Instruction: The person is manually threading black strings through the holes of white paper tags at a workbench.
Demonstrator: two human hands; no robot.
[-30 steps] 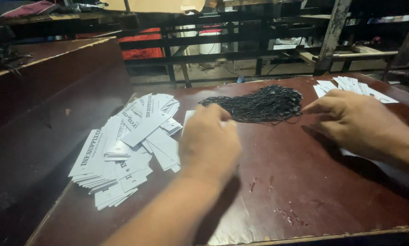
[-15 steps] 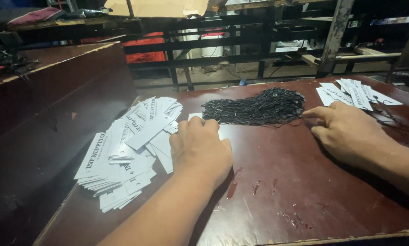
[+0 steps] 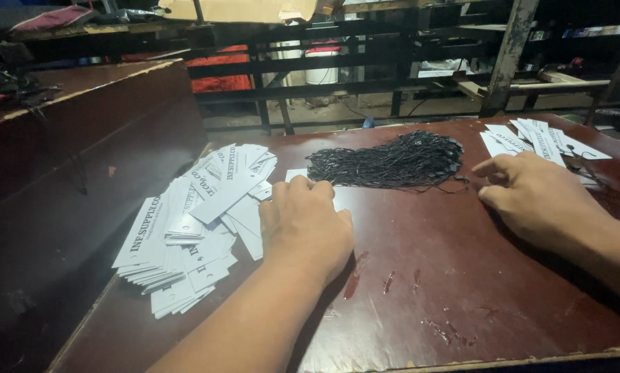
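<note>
Dark red-brown counter (image 3: 462,290), worn, w/ red smears near frame centre-bottom. Left hand (image 3: 308,224) at frame centre, palm down, fingers curled loosely, resting on a single white tag (image 3: 297,175) whose top corner shows above the knuckles; cannot tell whether it pinches the tag or only presses on it. Just left of that hand: sprawling pile of white tags (image 3: 192,221), printed strips, fanned and overlapping, running from centre-left down toward lower left of frame; hand's edge is touching or nearly touching the pile.

Right hand (image 3: 541,197) at right of frame, palm down, flat on counter, fingers lightly spread, thumb and forefinger extended toward the left; holds nothing visible. Between the 2 hands, upper centre: bundle of black strings (image 3: 393,160), loose strands trailing at its right end, near the right fingertips but apart from them. 2nd, smaller stack of white tags (image 3: 524,138) at upper right, just behind right hand, some w/ black strings attached.
</note>
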